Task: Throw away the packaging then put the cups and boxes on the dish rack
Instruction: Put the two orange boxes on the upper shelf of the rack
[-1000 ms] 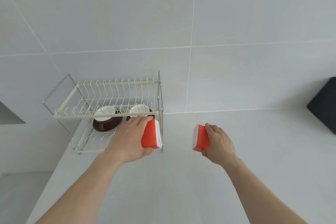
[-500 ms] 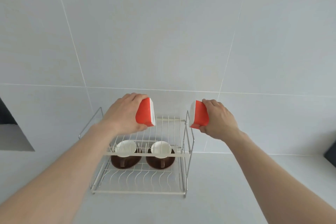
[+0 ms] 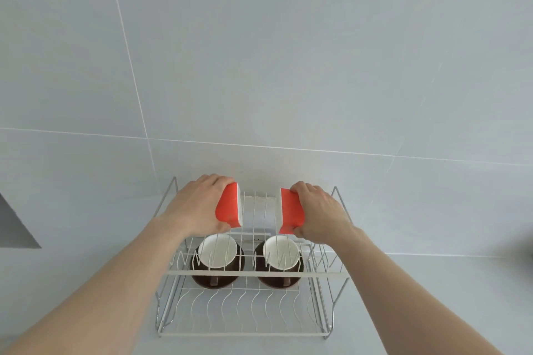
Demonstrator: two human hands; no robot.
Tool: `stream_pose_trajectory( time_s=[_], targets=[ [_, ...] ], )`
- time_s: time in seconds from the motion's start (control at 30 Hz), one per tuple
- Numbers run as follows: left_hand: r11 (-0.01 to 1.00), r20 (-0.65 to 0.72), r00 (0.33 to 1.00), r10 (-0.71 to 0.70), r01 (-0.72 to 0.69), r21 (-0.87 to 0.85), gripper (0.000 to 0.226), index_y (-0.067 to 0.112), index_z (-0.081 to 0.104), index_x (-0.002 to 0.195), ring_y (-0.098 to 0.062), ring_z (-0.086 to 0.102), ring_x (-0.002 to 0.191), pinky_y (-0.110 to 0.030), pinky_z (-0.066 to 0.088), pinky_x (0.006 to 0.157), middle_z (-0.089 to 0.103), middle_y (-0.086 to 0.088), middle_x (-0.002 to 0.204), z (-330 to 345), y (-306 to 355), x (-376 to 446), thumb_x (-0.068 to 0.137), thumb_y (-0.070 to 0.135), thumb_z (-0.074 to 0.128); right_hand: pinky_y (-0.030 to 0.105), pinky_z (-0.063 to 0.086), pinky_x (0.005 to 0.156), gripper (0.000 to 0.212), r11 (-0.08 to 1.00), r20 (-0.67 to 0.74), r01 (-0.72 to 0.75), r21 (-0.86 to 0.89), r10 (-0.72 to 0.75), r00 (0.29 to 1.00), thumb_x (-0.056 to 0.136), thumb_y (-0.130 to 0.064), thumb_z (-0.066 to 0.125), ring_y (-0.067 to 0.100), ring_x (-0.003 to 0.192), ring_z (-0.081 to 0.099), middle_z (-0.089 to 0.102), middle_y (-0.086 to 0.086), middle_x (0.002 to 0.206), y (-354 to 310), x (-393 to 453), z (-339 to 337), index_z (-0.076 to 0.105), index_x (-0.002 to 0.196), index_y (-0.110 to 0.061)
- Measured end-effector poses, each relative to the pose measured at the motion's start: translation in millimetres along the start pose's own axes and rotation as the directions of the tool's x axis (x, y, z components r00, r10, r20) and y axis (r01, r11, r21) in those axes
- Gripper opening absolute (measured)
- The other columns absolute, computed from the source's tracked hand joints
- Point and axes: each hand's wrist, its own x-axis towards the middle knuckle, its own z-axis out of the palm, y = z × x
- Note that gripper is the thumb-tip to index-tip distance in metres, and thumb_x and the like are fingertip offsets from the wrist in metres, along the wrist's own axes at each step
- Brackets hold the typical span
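A two-tier white wire dish rack [image 3: 256, 273] stands against the tiled wall. On its lower tier sit two brown cups with white insides, the left cup [image 3: 217, 253] and the right cup [image 3: 281, 253]. My left hand [image 3: 196, 207] grips an orange box with a white face [image 3: 229, 209], held on edge over the upper tier's left half. My right hand [image 3: 320, 210] grips a matching orange box [image 3: 290, 210] over the right half. The two boxes are apart, white faces turned toward each other. Whether they touch the rack wires I cannot tell.
The rack stands on a pale grey counter [image 3: 418, 297] below the grey tiled wall [image 3: 259, 66]. A dark grey recess [image 3: 14, 228] shows at the left edge.
Both hands have carried the boxes forward and inward, from beside the rack to over its upper tier, and the view has closed in on the rack.
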Motion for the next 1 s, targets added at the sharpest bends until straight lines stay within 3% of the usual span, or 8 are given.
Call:
stream_pose_trajectory(
  time_s=[0.27, 0.43, 0.57, 0.8, 1.0],
  targets=[
    [0.999, 0.111, 0.993, 0.036, -0.033, -0.032, 0.106, 0.029, 0.031, 0.147, -0.018, 0.045, 0.129, -0.035, 0.040, 0.108, 0.047, 0.008, 0.143, 53.6, -19.0, 14.8, 0.058, 0.059, 0.081, 0.031, 0.042, 0.088, 0.080, 1.000, 0.132, -0.020, 0.018, 0.018, 0.991, 0.066, -0.031, 0.083, 0.024, 0.115, 0.051, 0.056, 0.000, 0.126, -1.9, 14.4, 46.0, 0.042, 0.134, -0.020],
    [0.997, 0.079, 0.994, 0.077, -0.075, -0.019, 0.108, 0.031, 0.027, 0.149, -0.017, 0.037, 0.135, -0.035, 0.028, 0.117, 0.042, 0.010, 0.147, 70.0, -23.8, 18.1, 0.059, 0.066, 0.076, 0.032, 0.040, 0.100, 0.079, 1.000, 0.129, -0.001, 0.014, -0.001, 0.992, 0.072, -0.033, 0.082, 0.023, 0.121, 0.048, 0.054, -0.001, 0.132, 1.6, 17.9, 59.6, 0.044, 0.141, -0.022],
    [0.996, 0.036, 0.996, 0.085, -0.085, -0.001, 0.112, 0.032, 0.023, 0.153, -0.015, 0.027, 0.140, -0.037, 0.021, 0.121, 0.034, 0.014, 0.152, 75.4, -29.1, 11.2, 0.061, 0.070, 0.074, 0.034, 0.037, 0.104, 0.091, 1.000, 0.112, 0.013, -0.007, -0.012, 0.994, 0.067, -0.036, 0.086, 0.023, 0.125, 0.046, 0.049, -0.003, 0.137, 2.6, 16.8, 62.7, 0.041, 0.145, -0.024],
    [0.999, 0.021, 0.999, 0.048, -0.047, -0.025, 0.093, 0.038, 0.036, 0.144, -0.010, 0.036, 0.135, -0.033, 0.035, 0.111, 0.043, 0.017, 0.143, 70.3, -36.3, 4.3, 0.065, 0.057, 0.081, 0.036, 0.042, 0.100, 0.082, 1.000, 0.068, 0.012, -0.024, -0.010, 0.998, 0.069, -0.038, 0.084, 0.023, 0.125, 0.048, 0.054, -0.007, 0.137, -1.4, 14.9, 66.2, 0.046, 0.141, -0.026],
    [0.995, 0.017, 0.999, 0.029, -0.028, -0.094, 0.082, 0.040, 0.040, 0.144, -0.004, 0.032, 0.136, -0.030, 0.039, 0.106, 0.042, 0.022, 0.146, 78.6, -34.5, 1.6, 0.073, 0.048, 0.080, 0.043, 0.050, 0.096, 0.074, 1.000, 0.080, 0.001, -0.010, 0.000, 0.997, 0.070, -0.038, 0.085, 0.026, 0.124, 0.052, 0.057, -0.003, 0.138, -6.4, 17.8, 68.6, 0.053, 0.135, -0.024]
  ],
)
